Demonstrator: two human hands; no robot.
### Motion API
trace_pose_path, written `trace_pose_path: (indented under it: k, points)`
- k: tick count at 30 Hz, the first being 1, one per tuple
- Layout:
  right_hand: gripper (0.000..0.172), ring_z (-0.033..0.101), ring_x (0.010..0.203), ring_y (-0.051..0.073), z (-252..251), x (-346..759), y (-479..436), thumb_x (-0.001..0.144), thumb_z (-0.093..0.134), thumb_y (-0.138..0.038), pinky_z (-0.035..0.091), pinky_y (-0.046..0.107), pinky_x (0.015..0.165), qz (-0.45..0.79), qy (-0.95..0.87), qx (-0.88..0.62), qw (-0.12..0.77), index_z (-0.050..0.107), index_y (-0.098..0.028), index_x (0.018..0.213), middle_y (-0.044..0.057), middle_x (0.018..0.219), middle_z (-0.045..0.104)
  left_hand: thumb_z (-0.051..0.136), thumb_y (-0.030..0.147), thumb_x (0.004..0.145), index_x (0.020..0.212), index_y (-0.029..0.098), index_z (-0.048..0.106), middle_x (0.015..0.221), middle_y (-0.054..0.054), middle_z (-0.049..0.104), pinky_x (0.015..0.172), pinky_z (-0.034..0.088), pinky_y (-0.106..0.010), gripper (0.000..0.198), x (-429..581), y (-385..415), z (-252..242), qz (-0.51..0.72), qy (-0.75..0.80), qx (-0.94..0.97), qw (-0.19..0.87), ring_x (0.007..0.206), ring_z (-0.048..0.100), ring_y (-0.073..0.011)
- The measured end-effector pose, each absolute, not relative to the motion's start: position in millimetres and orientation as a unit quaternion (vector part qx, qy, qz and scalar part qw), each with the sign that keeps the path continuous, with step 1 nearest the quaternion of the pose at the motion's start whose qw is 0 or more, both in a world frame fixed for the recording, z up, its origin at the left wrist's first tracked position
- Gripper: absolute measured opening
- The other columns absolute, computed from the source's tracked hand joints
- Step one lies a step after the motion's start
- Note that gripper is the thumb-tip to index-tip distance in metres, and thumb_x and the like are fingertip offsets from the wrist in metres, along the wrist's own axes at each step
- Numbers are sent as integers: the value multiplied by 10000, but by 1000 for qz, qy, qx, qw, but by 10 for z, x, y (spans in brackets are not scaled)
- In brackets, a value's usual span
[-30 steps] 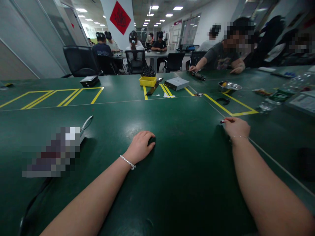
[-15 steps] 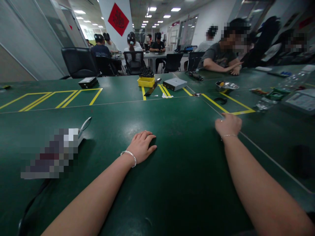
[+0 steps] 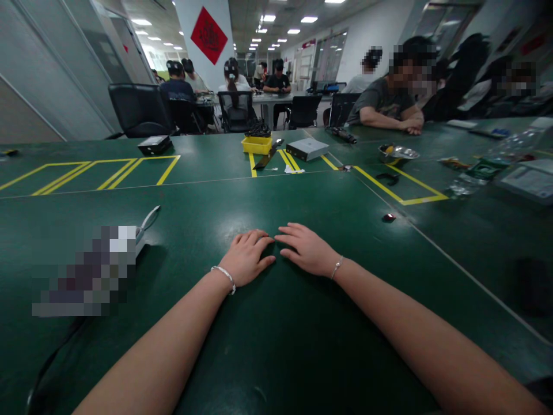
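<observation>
My left hand [image 3: 248, 256] lies palm down on the green tabletop [image 3: 276, 334], fingers spread, a silvery bangle at its wrist. Close beside it rests my right hand [image 3: 309, 251], also palm down with fingers apart and a thin bracelet on its wrist. The fingertips of the two hands nearly meet; whether they touch I cannot tell. Neither hand holds anything. To the right of my right hand a small, shiny dark-red object [image 3: 389, 218] sits by the pale line on the table; its kind is too small to make out.
A blurred-out device with a cable [image 3: 149, 222] lies at left. Farther back are a yellow bin [image 3: 256, 144], a grey box [image 3: 307, 148], a black box [image 3: 154, 145], a metal bowl [image 3: 400, 153] and a plastic bottle [image 3: 479, 173]. Across the table sits a person [image 3: 384, 106].
My right hand has moved left from the spot by the pale line to beside my left hand. The small dark-red object now shows where it was. My left hand has stayed put.
</observation>
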State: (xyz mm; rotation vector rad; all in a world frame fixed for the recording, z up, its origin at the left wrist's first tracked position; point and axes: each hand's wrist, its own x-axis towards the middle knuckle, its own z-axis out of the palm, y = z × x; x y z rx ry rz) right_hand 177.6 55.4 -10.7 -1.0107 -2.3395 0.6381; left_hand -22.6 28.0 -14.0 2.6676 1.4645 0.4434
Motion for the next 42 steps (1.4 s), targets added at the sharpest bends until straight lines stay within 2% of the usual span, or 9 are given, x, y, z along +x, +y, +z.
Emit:
trace_pose_path:
  k: [3, 6, 9, 13, 17, 20, 25, 37, 42]
  points:
    - [459, 318, 1209, 237, -185, 1700, 520, 704, 559, -408, 154, 440, 1013, 241, -869, -364, 235, 522, -286, 1144, 19, 1259, 457, 412, 404, 810, 1143, 225, 435, 1165, -68, 485, 897, 313, -418, 380, -221, 283, -147, 150, 486, 861, 30, 1085, 422, -233]
    - [400, 381, 1159, 226, -153, 1883, 657, 716, 549, -402, 220, 410, 987, 161, -875, -399, 221, 552, -300, 1103, 8, 1205, 511, 390, 421, 816, 1171, 228, 420, 1204, -71, 470, 913, 305, -420, 405, -225, 286, -157, 143, 486, 862, 31, 1123, 400, -239]
    - [325, 433, 1084, 234, -31, 2326, 856, 747, 511, -269, 258, 397, 954, 49, -816, -529, 225, 586, -232, 1061, 68, 1129, 557, 347, 437, 831, 1215, 230, 387, 1275, -71, 424, 945, 281, -427, 438, -240, 288, -171, 122, 482, 867, 38, 1187, 344, -245]
    - [389, 376, 1082, 357, 72, 3050, 986, 750, 389, -114, 232, 565, 861, -51, -659, -720, 209, 549, -100, 1105, 221, 1135, 494, 312, 459, 837, 1259, 228, 342, 1325, -71, 375, 974, 248, -443, 482, -258, 289, -188, 101, 482, 869, 45, 1228, 294, -254]
    - [415, 398, 1044, 367, 12, 3495, 997, 743, 402, -158, 347, 504, 761, -71, -545, -826, 123, 535, -162, 1137, 197, 1155, 483, 331, 443, 835, 1247, 233, 360, 1314, -67, 390, 975, 252, -447, 463, -264, 280, -200, 114, 481, 868, 45, 1223, 303, -248]
    - [403, 460, 978, 329, -58, 3608, 1031, 732, 421, -168, 385, 440, 717, -33, -535, -839, 90, 564, -208, 1106, 166, 1101, 528, 360, 428, 829, 1225, 236, 390, 1298, -65, 409, 974, 259, -446, 441, -269, 282, -214, 129, 479, 867, 45, 1214, 317, -241]
    - [305, 512, 883, 296, -99, 3645, 1101, 749, 434, -249, 398, 393, 667, -28, -528, -843, 101, 621, -209, 985, 140, 976, 589, 398, 393, 823, 1176, 245, 443, 1265, -55, 448, 948, 293, -436, 386, -283, 327, -218, 143, 475, 867, 46, 1179, 363, -232]
    - [354, 534, 811, 281, -44, 3528, 1075, 822, 306, -302, 380, 377, 640, -2, -495, -854, 162, 506, -160, 1077, 169, 877, 581, 382, 328, 841, 1115, 261, 497, 1201, -19, 513, 895, 348, -387, 304, -327, 412, -192, 159, 460, 872, 52, 1099, 448, -196]
    - [274, 512, 847, 272, 41, 3215, 1028, 796, 387, -242, 356, 393, 709, -30, -621, -743, 248, 546, -110, 977, 184, 897, 567, 386, 311, 841, 1068, 244, 526, 1181, -22, 533, 910, 345, -371, 275, -337, 435, -186, 171, 462, 867, 71, 1090, 462, -182]
